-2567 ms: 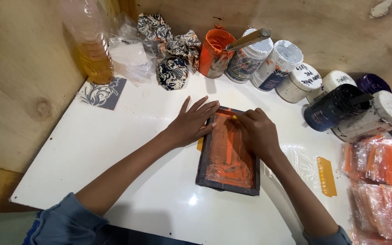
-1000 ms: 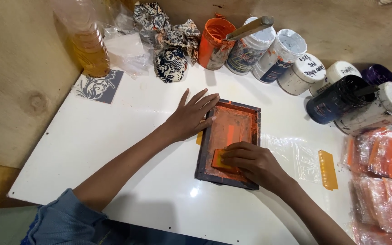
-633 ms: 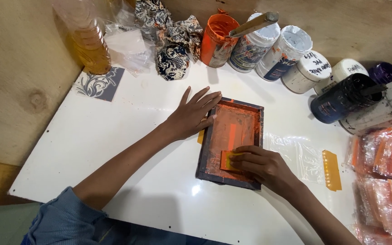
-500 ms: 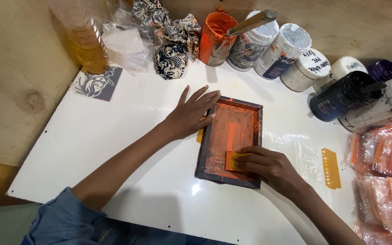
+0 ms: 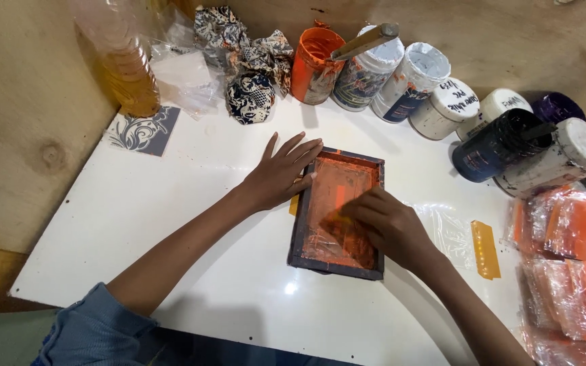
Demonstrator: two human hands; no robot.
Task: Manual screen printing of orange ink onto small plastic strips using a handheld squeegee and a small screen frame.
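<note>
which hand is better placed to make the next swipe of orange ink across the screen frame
Probably the right hand: it sits inside the frame on the ink. The left hand lies flat on the frame's left edge.

A glossy white table (image 5: 171, 203) carries a dark-framed printing screen (image 5: 338, 211) at centre, paint jars (image 5: 435, 91) from 12 to 2 o'clock, packets (image 5: 571, 257) at 4, a patterned tile (image 5: 144, 130) at 10

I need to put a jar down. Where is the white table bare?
Bare: the white table left of the left hand, and the near edge below the frame. Crowded: the jars along the back, packets at right.
</note>
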